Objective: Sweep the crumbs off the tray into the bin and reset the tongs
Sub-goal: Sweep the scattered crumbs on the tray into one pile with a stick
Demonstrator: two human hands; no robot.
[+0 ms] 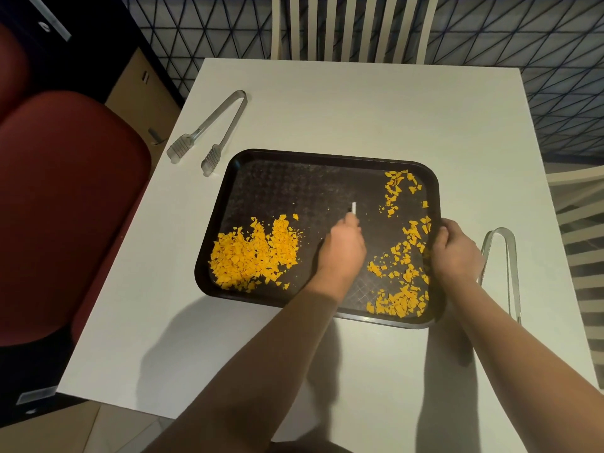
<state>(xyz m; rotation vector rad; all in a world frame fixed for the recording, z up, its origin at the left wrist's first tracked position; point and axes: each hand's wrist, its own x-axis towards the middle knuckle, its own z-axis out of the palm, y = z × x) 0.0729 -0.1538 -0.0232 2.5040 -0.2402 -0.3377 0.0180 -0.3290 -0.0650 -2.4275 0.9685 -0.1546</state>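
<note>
The left hand (343,250) is over the middle of the tray (294,155). Its fingers are curled round a small white thing (354,209) that sticks out past them. Most of that thing is hidden inside the hand, so it is hard to say what it is. The right hand (456,253) grips the right edge of the tray, and its fingertips are hidden over the rim.

One pair of tongs (505,266) lies on the desk (359,109) just right of the tray. The right wrist covers part of it, and its far tips are hard to see. No bin shows.

The tray is dark with round corners and sits in the middle of the white desk. Yellow crumbs (251,256) lie in a big heap at its near left corner. More loose crumbs (403,250) run in a thin line down the right side. The middle of the tray is mostly bare.

A second pair of tongs (209,132), shiny and spread apart, lies on the desk near the far left corner of the tray.
</note>
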